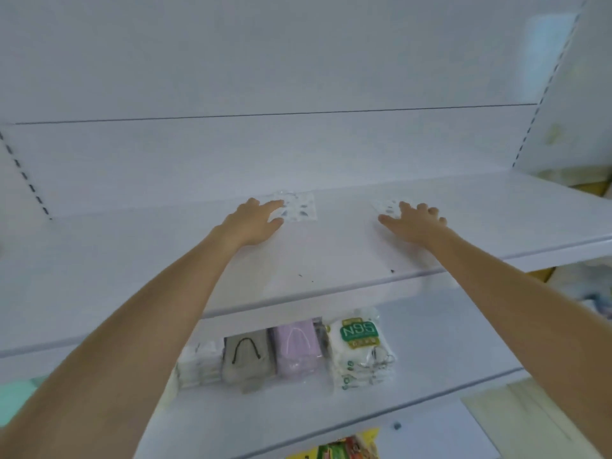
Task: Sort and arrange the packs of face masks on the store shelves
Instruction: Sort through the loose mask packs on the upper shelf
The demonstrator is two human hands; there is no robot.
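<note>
I have both arms stretched up and forward over the upper shelf (331, 253). My left hand (256, 223) lies flat with fingers spread, its fingertips touching a clear patterned pack (299, 208) near the back wall. My right hand (415, 221) is spread too, fingers loosely bent, resting on a second clear pack (384, 207). On the lower shelf (430, 352) a white pack (198, 362), grey pack (246, 359), lilac pack (298, 351) and N95 pack (359, 342) sit side by side.
</note>
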